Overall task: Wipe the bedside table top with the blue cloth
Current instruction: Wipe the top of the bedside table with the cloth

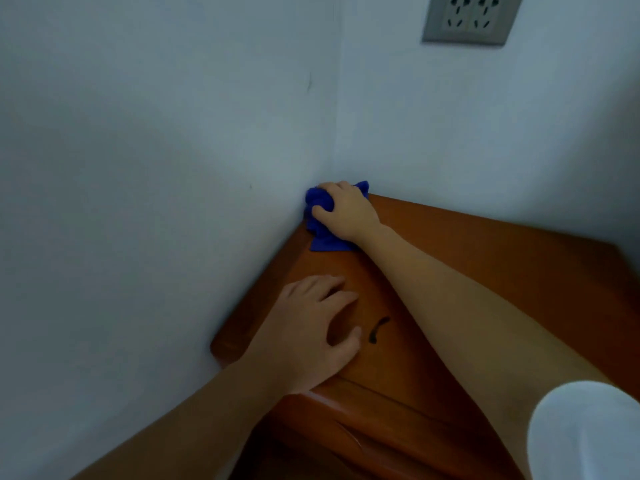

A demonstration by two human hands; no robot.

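White sleeve (588, 431) edges in at the lower right, closest of all. Pale walls (156, 133) meet in a corner behind the orange-brown bedside table top (485, 258). On its near left part the left hand (311, 327) lies released, fingers spread on the wood. At the far corner, against both walls, the right hand (346, 209) grasps the bunched blue cloth (320, 237), pressing it onto the top. A grey double socket (472, 17) sits high on the right wall. Just beside the left thumb is a dark curved mark (377, 329), not readable as writing.
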